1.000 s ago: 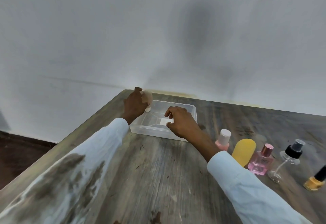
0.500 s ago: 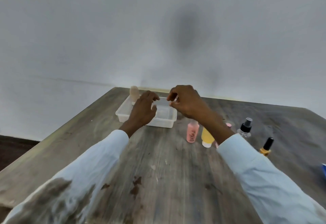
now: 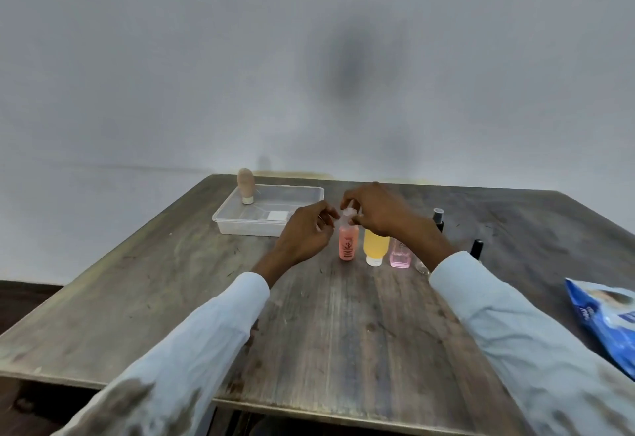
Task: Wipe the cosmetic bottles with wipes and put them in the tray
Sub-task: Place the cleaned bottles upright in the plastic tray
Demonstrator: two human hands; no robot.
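At the right hand [image 3: 378, 209] grip: fingers pinch the cap of an upright coral bottle [image 3: 347, 242] on the surface [image 3: 343, 332]. Left hand [image 3: 305, 229], fingers loosely curled, just beside. Tray [image 3: 240, 226] left of grip, holding a beige bottle [image 3: 246, 188].

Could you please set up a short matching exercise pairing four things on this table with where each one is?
Things:
1. beige bottle
2. coral bottle
3. yellow bottle
4. blue packet

Places:
A. table's right edge
B. under the right hand
C. between the coral bottle and the pink bottle
D. far left corner of the tray

Pairs: 1-D, 2-B, 3-C, 4-A
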